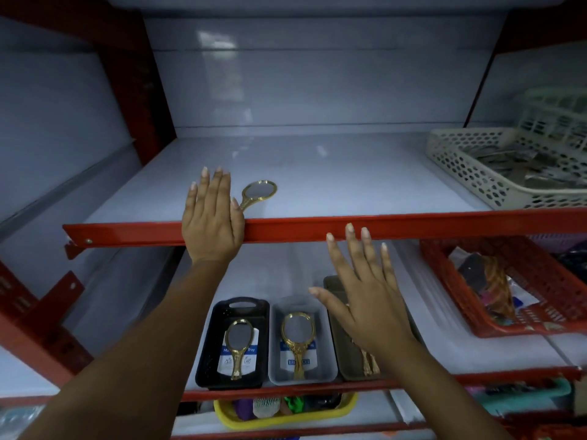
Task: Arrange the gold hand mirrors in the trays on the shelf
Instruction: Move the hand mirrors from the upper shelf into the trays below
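While the left hand (211, 214) lies flat and empty on the red front edge of the upper shelf (349, 173), its thumb sits just beside the handle of a gold hand mirror (258, 192) lying there. Below, the right hand (365, 296) hovers with fingers spread, holding nothing, over a brown tray (344, 354). Beside it, a grey tray (301, 341) and a black tray (233, 342) each hold one gold mirror

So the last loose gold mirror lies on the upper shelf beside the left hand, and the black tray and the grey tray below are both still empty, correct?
Not quite. The head view shows the black tray and the grey tray each holding one gold mirror. The loose gold mirror does lie on the upper shelf beside the left hand.
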